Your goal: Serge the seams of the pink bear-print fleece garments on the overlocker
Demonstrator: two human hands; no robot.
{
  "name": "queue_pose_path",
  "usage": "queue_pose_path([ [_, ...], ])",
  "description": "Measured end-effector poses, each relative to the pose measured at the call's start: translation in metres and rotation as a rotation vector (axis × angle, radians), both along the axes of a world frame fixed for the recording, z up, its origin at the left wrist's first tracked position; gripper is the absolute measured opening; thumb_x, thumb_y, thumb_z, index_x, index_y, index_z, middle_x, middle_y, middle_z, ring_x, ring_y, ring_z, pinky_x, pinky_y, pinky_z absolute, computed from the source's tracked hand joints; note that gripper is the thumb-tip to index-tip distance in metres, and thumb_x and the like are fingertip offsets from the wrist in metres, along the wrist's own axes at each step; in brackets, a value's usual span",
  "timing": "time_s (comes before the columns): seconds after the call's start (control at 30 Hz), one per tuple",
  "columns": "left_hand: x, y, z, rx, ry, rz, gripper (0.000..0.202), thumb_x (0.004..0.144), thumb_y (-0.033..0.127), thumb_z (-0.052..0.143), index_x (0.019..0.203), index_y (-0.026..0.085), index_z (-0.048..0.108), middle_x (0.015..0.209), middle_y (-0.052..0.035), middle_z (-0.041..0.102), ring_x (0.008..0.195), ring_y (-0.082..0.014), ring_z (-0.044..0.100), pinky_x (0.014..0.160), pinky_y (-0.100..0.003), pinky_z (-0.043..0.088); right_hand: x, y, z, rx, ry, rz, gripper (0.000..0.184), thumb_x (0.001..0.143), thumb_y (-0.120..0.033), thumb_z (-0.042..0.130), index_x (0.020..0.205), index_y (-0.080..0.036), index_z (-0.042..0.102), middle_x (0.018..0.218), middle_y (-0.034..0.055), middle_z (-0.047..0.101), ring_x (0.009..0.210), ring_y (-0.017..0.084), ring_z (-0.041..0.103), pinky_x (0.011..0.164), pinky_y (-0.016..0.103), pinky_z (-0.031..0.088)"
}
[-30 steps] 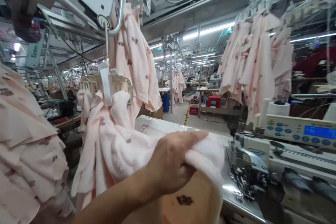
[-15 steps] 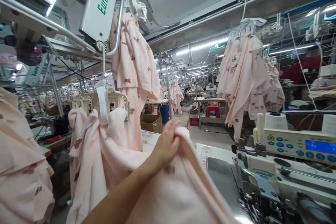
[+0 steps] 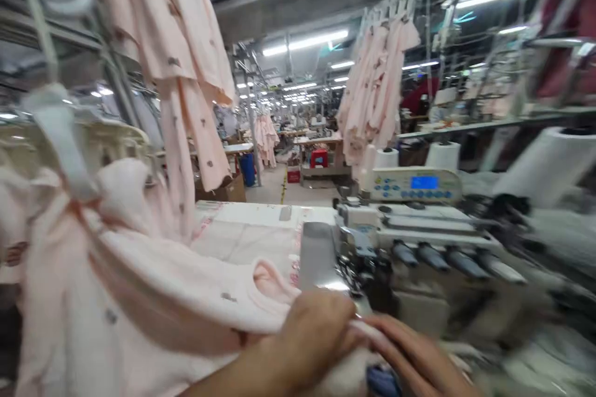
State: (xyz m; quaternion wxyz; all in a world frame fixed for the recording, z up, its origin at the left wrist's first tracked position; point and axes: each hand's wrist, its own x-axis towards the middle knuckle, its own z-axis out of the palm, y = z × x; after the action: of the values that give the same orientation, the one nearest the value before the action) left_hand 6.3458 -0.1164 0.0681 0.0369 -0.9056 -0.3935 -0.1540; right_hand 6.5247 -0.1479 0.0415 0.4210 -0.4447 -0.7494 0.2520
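Pale pink printed terry garment (image 3: 139, 298) lay draped across lower left of frame, edge reaching near white overlock sewing machine (image 3: 400, 223) at centre right. Left hand (image 3: 310, 335) and right hand (image 3: 414, 353), fingers closed, pinched fold at bottom centre.

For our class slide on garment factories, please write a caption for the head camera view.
Left hand and right hand grip pale pink printed fabric beside an overlock sewing machine.

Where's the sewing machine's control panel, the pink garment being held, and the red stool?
Control panel (image 3: 414, 185): head view, on its blue display.
Pink garment (image 3: 186, 279): head view, on its draped fabric.
Red stool (image 3: 319, 158): head view, on its top.
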Motion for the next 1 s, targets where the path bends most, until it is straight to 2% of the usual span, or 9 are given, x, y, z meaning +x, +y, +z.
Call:
queue_pose_path([
  [0.07, -0.006, 0.000, 0.019, -0.148, -0.022, 0.005, 0.006, 0.085, 0.025, 0.049, 0.086, 0.019, 0.051, 0.085, -0.0025, 0.060, 0.077, -0.0170, 0.056, 0.064, -0.026, 0.040, -0.001, 0.003, 0.013, -0.122, 0.056, -0.002, 0.030, 0.086, -0.045, 0.044, 0.100, -0.024, 0.059, 0.090, 0.0032, 0.067, 0.086, 0.020, 0.062, 0.071, 0.026, 0.050],
  [0.1, -0.006, 0.002, 0.024, -0.203, -0.043, 0.002, 0.005, 0.085, 0.021, 0.047, 0.088, 0.019, 0.050, 0.087, -0.0023, 0.059, 0.078, -0.0164, 0.056, 0.065, -0.026, 0.039, -0.001, 0.007, 0.018, -0.160, 0.063, -0.036, 0.027, 0.085, -0.043, 0.043, 0.095, -0.022, 0.058, 0.083, 0.0022, 0.066, 0.078, 0.019, 0.061, 0.066, 0.025, 0.048],
  [0.2, -0.001, 0.012, 0.024, -0.263, -0.114, 0.053, 0.007, 0.082, 0.016, 0.044, 0.084, 0.019, 0.049, 0.085, -0.0023, 0.055, 0.077, -0.0161, 0.053, 0.065, -0.026, 0.038, -0.004, 0.023, 0.021, -0.229, 0.016, -0.209, 0.022, 0.077, -0.040, 0.047, 0.070, -0.020, 0.053, 0.061, -0.0012, 0.057, 0.058, 0.016, 0.052, 0.051, 0.023, 0.038],
  [0.27, 0.005, 0.017, 0.020, -0.263, -0.160, 0.112, 0.008, 0.081, 0.016, 0.042, 0.078, 0.019, 0.049, 0.081, -0.0017, 0.053, 0.073, -0.0161, 0.052, 0.064, -0.026, 0.037, -0.006, 0.030, 0.018, -0.250, -0.015, -0.308, 0.022, 0.073, -0.039, 0.049, 0.063, -0.020, 0.051, 0.056, -0.0020, 0.053, 0.055, 0.015, 0.048, 0.049, 0.023, 0.033],
  [0.47, 0.014, 0.029, 0.018, -0.334, -0.252, 0.157, 0.010, 0.078, 0.013, 0.042, 0.078, 0.019, 0.051, 0.080, -0.0019, 0.052, 0.076, -0.0165, 0.053, 0.068, -0.027, 0.038, -0.010, 0.029, 0.019, -0.155, -0.080, -0.448, 0.020, 0.076, -0.038, 0.045, 0.068, -0.021, 0.053, 0.056, -0.0022, 0.057, 0.052, 0.016, 0.051, 0.051, 0.024, 0.031],
  [0.8, 0.018, 0.034, 0.014, -0.317, -0.298, 0.139, 0.009, 0.079, 0.015, 0.042, 0.071, 0.020, 0.044, 0.078, -0.0016, 0.052, 0.076, -0.0172, 0.051, 0.068, -0.028, 0.037, -0.012, 0.023, 0.014, -0.054, -0.098, -0.494, 0.021, 0.084, -0.038, 0.038, 0.076, -0.022, 0.050, 0.066, 0.0009, 0.063, 0.061, 0.020, 0.060, 0.054, 0.026, 0.035],
  [1.0, 0.018, 0.036, 0.013, -0.273, -0.238, 0.149, 0.007, 0.082, 0.016, 0.040, 0.076, 0.019, 0.044, 0.082, -0.0036, 0.053, 0.080, -0.0190, 0.051, 0.071, -0.030, 0.040, -0.016, 0.031, 0.010, 0.059, -0.234, -0.570, 0.011, 0.087, -0.026, 0.036, 0.084, -0.021, 0.045, 0.065, 0.0003, 0.061, 0.058, 0.020, 0.062, 0.051, 0.026, 0.035],
])
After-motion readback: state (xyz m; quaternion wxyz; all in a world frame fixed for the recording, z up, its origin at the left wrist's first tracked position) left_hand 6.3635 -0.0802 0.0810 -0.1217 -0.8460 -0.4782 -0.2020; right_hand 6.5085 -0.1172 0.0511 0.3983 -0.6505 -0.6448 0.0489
